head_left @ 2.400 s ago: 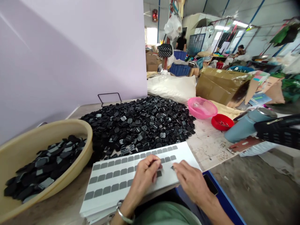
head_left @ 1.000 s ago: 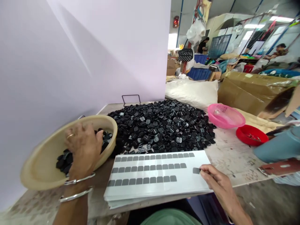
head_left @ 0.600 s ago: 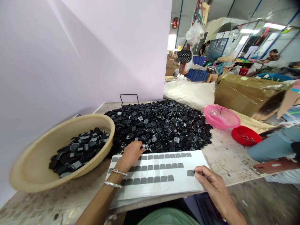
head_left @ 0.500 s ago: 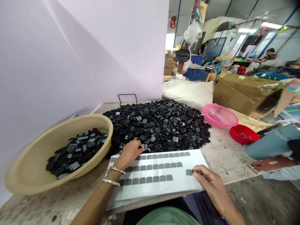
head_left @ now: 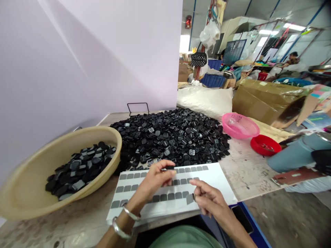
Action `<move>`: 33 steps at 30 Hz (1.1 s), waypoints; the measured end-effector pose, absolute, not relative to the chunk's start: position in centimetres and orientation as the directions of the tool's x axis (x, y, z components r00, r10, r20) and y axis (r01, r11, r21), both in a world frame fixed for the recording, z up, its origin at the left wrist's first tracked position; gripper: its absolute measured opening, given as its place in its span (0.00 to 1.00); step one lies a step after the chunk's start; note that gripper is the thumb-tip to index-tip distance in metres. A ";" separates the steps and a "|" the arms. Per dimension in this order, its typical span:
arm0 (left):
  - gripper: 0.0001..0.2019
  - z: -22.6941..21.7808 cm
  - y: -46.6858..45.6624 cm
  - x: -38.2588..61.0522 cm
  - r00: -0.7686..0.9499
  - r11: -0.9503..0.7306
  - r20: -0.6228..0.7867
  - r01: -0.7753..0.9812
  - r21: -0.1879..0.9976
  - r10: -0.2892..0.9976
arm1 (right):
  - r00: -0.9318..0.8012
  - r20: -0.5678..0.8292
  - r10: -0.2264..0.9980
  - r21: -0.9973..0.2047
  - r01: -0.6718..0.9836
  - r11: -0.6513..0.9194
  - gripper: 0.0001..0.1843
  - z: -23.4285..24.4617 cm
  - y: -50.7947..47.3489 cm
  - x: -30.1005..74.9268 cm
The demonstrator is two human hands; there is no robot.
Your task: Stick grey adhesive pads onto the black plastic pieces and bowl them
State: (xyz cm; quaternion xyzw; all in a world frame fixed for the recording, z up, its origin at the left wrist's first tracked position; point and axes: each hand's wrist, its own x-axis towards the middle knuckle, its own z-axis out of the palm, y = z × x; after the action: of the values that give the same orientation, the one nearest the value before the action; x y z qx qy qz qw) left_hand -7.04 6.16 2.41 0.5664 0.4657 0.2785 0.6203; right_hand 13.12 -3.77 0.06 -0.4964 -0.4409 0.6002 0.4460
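Note:
A white sheet lies on the table, with rows of dark grey rounded squares on it. My left hand, with two silver bangles at the wrist, is over the upper rows. Between its thumb and fingers it grips a small black piece. My right hand is at the right end of the lowest row. A grey square piece sits tilted at its fingertips, close beside the last square; its dark edge is against the thumb. Behind the sheet spreads a heap of black pieces, some with white markings.
At left stands a large cream basin holding more black pieces. To the right are a pink strainer, a red bowl and a blue-grey bottle. A cardboard box and a white sack lie farther back.
My left hand has come from the heap's edge to over the sheet with a black piece. My right hand has moved left with the grey square piece to the end of the lowest row.

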 end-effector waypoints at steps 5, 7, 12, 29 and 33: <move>0.22 0.9 2.0 -4.7 0.539 0.451 -0.331 -0.102 0.887 0.774 | -0.298 -0.239 0.924 -0.951 -0.121 -0.284 0.24 0.3 -3.8 12.7; 0.22 0.4 1.4 -4.4 0.545 0.481 -0.335 -0.147 0.865 0.769 | -0.338 -0.259 0.905 -0.948 -0.092 -0.305 0.23 0.1 -4.0 12.9; 0.20 0.2 1.0 -4.0 0.554 0.528 -0.366 -0.161 0.834 0.748 | -0.250 -0.238 0.939 -0.958 -0.100 -0.270 0.22 -1.2 -4.9 13.6; 0.19 0.2 0.2 -2.9 0.556 0.538 -0.353 -0.210 0.816 0.752 | -0.049 0.264 0.963 -0.814 0.525 0.249 0.14 -1.1 -5.3 13.1; 0.18 0.0 0.2 -2.9 0.557 0.531 -0.347 -0.209 0.821 0.755 | -0.073 0.256 0.964 -0.796 0.549 0.253 0.15 -0.8 -5.3 13.1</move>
State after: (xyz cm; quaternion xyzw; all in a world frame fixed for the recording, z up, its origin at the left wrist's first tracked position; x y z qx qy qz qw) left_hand -2.94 0.19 -0.05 0.3781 0.3608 0.3022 0.7972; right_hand 13.13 -5.32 -0.83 -0.5527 -0.6845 0.2608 0.3974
